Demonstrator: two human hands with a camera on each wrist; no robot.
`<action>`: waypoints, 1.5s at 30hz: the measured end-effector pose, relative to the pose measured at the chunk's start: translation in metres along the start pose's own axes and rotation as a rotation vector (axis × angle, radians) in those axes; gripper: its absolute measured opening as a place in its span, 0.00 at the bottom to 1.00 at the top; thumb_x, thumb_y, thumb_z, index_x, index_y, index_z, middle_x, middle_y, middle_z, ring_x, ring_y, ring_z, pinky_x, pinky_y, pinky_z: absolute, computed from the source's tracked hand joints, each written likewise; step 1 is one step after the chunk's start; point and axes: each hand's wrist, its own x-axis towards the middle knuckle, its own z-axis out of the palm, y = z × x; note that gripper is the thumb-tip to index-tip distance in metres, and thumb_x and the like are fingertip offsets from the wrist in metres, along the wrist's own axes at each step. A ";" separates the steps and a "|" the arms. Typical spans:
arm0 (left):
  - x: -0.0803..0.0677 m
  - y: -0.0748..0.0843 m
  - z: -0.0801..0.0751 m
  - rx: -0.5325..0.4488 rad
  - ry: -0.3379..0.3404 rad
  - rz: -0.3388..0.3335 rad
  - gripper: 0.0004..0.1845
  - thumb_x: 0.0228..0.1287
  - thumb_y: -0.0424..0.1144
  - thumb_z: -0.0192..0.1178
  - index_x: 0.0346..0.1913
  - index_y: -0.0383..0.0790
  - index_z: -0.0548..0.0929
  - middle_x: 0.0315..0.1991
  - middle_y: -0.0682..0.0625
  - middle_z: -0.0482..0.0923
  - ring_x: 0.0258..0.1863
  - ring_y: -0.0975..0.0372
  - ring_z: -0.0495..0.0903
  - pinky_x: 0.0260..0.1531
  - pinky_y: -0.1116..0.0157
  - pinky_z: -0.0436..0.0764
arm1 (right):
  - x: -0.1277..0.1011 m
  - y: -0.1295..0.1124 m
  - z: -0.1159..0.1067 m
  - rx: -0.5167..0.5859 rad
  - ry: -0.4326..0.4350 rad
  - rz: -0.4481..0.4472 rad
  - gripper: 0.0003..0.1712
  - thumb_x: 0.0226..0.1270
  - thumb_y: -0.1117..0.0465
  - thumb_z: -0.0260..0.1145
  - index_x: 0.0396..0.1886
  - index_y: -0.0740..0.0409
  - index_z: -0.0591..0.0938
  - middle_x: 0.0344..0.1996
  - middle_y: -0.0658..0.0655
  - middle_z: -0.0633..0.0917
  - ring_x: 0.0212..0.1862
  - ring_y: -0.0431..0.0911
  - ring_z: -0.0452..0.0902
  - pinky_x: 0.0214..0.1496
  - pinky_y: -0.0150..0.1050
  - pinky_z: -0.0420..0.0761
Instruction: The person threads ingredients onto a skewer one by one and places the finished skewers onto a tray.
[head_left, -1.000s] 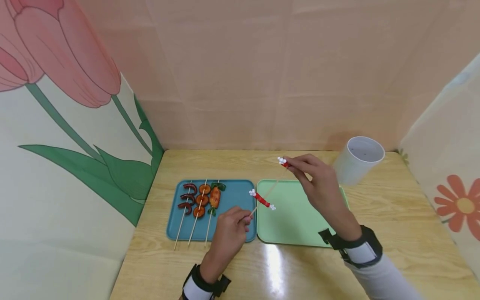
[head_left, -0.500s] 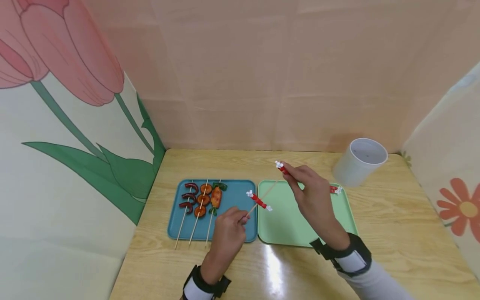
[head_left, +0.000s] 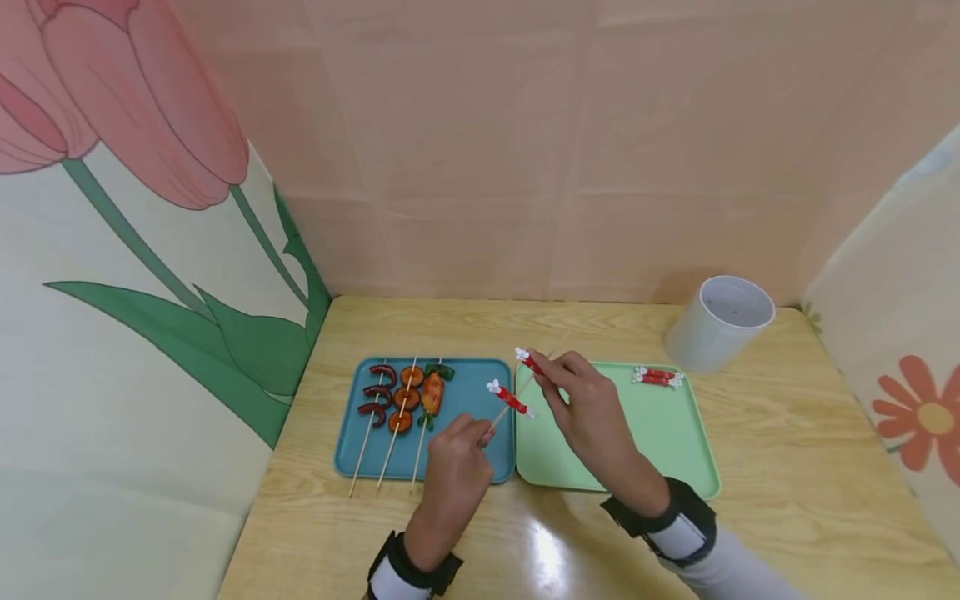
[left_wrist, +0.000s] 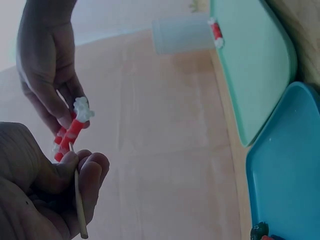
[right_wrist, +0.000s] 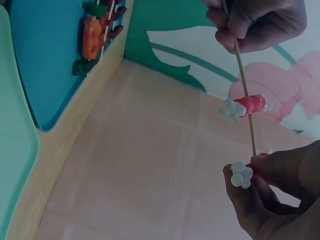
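My left hand (head_left: 483, 435) pinches the lower end of a thin wooden skewer (head_left: 525, 386) that slants up to the right over the gap between the two trays. One red piece with white ends (head_left: 510, 397) is threaded on it. My right hand (head_left: 542, 375) pinches a second red-and-white piece (head_left: 528, 361) right at the skewer's upper part. In the right wrist view the held piece (right_wrist: 241, 175) touches the stick (right_wrist: 245, 85) just below the threaded piece (right_wrist: 245, 106). In the left wrist view my left fingers (left_wrist: 82, 170) curl round the stick.
A blue tray (head_left: 472, 379) holds three loaded food skewers (head_left: 405, 400). Beside it, a green tray (head_left: 645, 433) carries two more red-and-white pieces (head_left: 658, 377) at its far edge. A white cup (head_left: 720, 321) stands at the back right of the wooden table, with walls close around.
My right hand has carried its red piece left and down, from above the green tray to the skewer. The left hand and skewer have barely moved.
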 end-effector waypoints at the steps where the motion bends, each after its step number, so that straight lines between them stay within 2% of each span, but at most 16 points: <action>1: 0.000 0.000 0.000 0.004 0.000 -0.001 0.17 0.40 0.09 0.67 0.30 0.32 0.90 0.25 0.47 0.83 0.25 0.63 0.86 0.24 0.74 0.85 | -0.001 0.000 0.001 -0.002 -0.003 -0.001 0.25 0.58 0.72 0.75 0.57 0.59 0.87 0.30 0.55 0.81 0.27 0.41 0.74 0.25 0.30 0.75; 6: -0.001 -0.001 0.000 0.009 -0.005 -0.006 0.18 0.39 0.09 0.67 0.29 0.32 0.90 0.24 0.47 0.82 0.24 0.63 0.86 0.22 0.74 0.84 | -0.003 0.000 0.003 -0.009 -0.005 0.002 0.25 0.59 0.72 0.76 0.57 0.59 0.87 0.30 0.55 0.80 0.27 0.41 0.74 0.25 0.29 0.75; 14: -0.001 0.003 0.002 -0.014 -0.012 -0.005 0.20 0.36 0.07 0.66 0.30 0.31 0.90 0.24 0.47 0.83 0.24 0.62 0.86 0.22 0.76 0.83 | -0.005 0.000 0.005 -0.009 0.036 0.018 0.25 0.54 0.65 0.79 0.54 0.60 0.88 0.29 0.54 0.81 0.26 0.40 0.74 0.24 0.28 0.71; 20: 0.003 0.008 0.002 0.005 -0.029 0.008 0.16 0.41 0.10 0.66 0.30 0.31 0.90 0.24 0.47 0.82 0.24 0.62 0.86 0.24 0.74 0.84 | -0.012 -0.003 0.014 0.013 0.011 -0.008 0.19 0.57 0.67 0.78 0.50 0.59 0.90 0.26 0.52 0.82 0.25 0.38 0.74 0.24 0.28 0.73; 26: 0.002 0.006 0.002 -0.005 -0.052 -0.010 0.14 0.44 0.11 0.67 0.31 0.31 0.90 0.25 0.46 0.82 0.25 0.61 0.86 0.24 0.73 0.85 | -0.014 0.000 0.015 0.045 0.001 -0.002 0.20 0.56 0.67 0.78 0.50 0.58 0.90 0.27 0.50 0.84 0.26 0.38 0.78 0.25 0.27 0.75; 28: 0.001 0.004 0.003 -0.009 -0.051 -0.019 0.15 0.44 0.11 0.66 0.32 0.31 0.90 0.25 0.46 0.82 0.25 0.61 0.87 0.24 0.72 0.85 | -0.015 0.003 0.015 0.073 -0.007 -0.006 0.21 0.56 0.66 0.78 0.52 0.56 0.90 0.30 0.50 0.86 0.28 0.38 0.80 0.28 0.24 0.76; 31: -0.001 -0.002 0.002 -0.034 -0.048 -0.070 0.17 0.44 0.10 0.63 0.33 0.30 0.90 0.26 0.45 0.83 0.27 0.61 0.87 0.24 0.74 0.85 | -0.015 0.012 0.012 0.132 -0.007 -0.025 0.24 0.58 0.67 0.77 0.56 0.54 0.88 0.38 0.51 0.90 0.36 0.41 0.86 0.37 0.20 0.80; 34: -0.003 -0.008 -0.003 -0.057 -0.043 -0.146 0.16 0.47 0.11 0.62 0.36 0.30 0.91 0.28 0.45 0.84 0.28 0.61 0.88 0.24 0.75 0.84 | -0.015 0.039 0.011 0.128 0.042 -0.059 0.26 0.60 0.71 0.74 0.59 0.56 0.86 0.44 0.53 0.90 0.44 0.45 0.87 0.45 0.28 0.85; 37: -0.005 -0.012 -0.009 -0.078 -0.035 -0.189 0.16 0.50 0.12 0.63 0.37 0.30 0.91 0.29 0.45 0.85 0.29 0.60 0.88 0.26 0.75 0.85 | -0.023 0.092 0.011 -0.028 0.050 -0.039 0.20 0.62 0.75 0.71 0.54 0.61 0.85 0.41 0.57 0.87 0.43 0.51 0.85 0.41 0.41 0.87; 39: -0.007 -0.015 -0.013 -0.093 -0.024 -0.191 0.15 0.51 0.12 0.64 0.37 0.30 0.91 0.30 0.45 0.85 0.30 0.60 0.88 0.26 0.76 0.85 | -0.034 0.137 0.011 -0.162 -0.006 0.021 0.15 0.63 0.76 0.69 0.49 0.64 0.84 0.39 0.61 0.85 0.41 0.56 0.83 0.38 0.50 0.86; 41: -0.009 -0.018 -0.015 -0.106 -0.016 -0.186 0.15 0.51 0.12 0.64 0.37 0.30 0.91 0.30 0.45 0.85 0.30 0.60 0.89 0.26 0.78 0.84 | -0.047 0.184 0.011 -0.283 -0.098 0.078 0.10 0.63 0.76 0.67 0.43 0.67 0.85 0.36 0.64 0.84 0.39 0.60 0.81 0.35 0.55 0.85; 43: -0.011 -0.021 -0.015 -0.119 -0.008 -0.185 0.14 0.53 0.12 0.64 0.37 0.30 0.90 0.29 0.45 0.84 0.29 0.60 0.88 0.26 0.80 0.83 | -0.060 0.223 0.009 -0.346 -0.184 0.139 0.08 0.63 0.76 0.66 0.40 0.68 0.86 0.34 0.66 0.83 0.36 0.62 0.81 0.34 0.57 0.84; 45: -0.012 -0.023 -0.015 -0.128 -0.004 -0.188 0.14 0.54 0.12 0.64 0.37 0.30 0.90 0.29 0.45 0.84 0.28 0.60 0.87 0.26 0.81 0.82 | -0.069 0.249 0.007 -0.378 -0.244 0.183 0.08 0.64 0.77 0.63 0.39 0.68 0.86 0.33 0.67 0.83 0.35 0.62 0.80 0.34 0.57 0.83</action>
